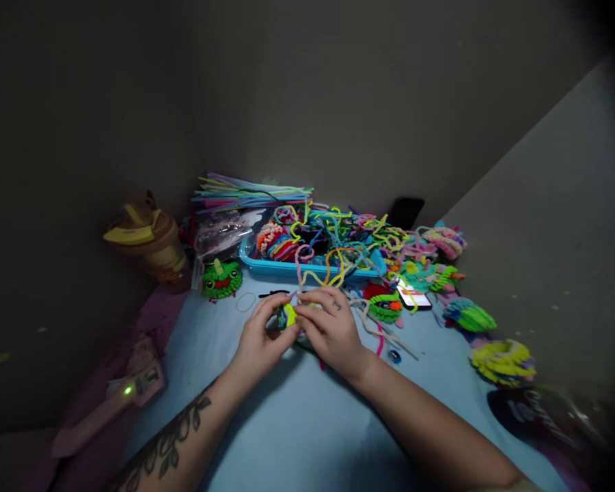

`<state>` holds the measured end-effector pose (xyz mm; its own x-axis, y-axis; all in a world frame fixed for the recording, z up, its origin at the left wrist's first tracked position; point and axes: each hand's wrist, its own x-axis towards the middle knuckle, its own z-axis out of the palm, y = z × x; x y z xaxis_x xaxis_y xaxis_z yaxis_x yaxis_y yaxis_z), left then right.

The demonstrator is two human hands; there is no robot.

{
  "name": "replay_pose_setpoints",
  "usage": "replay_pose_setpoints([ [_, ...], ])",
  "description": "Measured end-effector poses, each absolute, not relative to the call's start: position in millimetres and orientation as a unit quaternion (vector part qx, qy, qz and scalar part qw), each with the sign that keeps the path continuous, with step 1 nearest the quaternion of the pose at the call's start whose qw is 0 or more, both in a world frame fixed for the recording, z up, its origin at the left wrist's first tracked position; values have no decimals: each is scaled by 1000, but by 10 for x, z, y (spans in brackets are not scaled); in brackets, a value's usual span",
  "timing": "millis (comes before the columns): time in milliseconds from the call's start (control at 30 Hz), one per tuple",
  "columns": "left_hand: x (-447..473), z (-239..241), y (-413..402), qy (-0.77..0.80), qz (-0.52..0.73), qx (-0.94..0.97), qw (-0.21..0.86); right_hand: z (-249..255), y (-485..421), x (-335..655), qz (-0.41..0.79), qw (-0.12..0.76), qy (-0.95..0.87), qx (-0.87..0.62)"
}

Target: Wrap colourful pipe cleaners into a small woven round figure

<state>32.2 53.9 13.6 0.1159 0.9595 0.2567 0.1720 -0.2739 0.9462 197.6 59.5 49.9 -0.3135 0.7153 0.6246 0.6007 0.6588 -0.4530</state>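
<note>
Both hands pinch one small yellow-green pipe-cleaner piece.

Head view, down over table

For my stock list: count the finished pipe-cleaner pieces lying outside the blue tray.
6: green horned face left of the tray; to its right, pink piece, teal piece, red-green piece, teal-green piece, yellow piece. The tangle may hide more.
</note>
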Motion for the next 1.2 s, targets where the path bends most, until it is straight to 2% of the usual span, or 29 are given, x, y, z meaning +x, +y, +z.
replay_pose_setpoints([
  [133, 312, 178, 518, 447, 483, 651, 379, 523, 634, 1963, 137, 427, -791, -416],
  [367, 287, 234, 500, 448, 450, 704, 319, 558, 690, 2004, 260, 350, -760, -482],
  [733, 277, 203, 528, 474, 461, 696, 279, 534, 710, 1994, 240, 354, -761, -488],
  [867, 272, 237, 517, 470, 472, 681, 304, 524, 708, 2010, 265, 339, -767, -476],
  [967, 271, 254, 518, 459, 503, 632, 369, 534, 719, 2040, 298, 345, -762, -460],
  [1100, 271, 249, 546, 436, 547, 542, 467, 565, 754, 2087, 362, 375, -738, -429],
  [1200, 262, 243, 577, 475, 566, 486, 467, 571, 781, 2110, 370, 406, -707, -446],
])
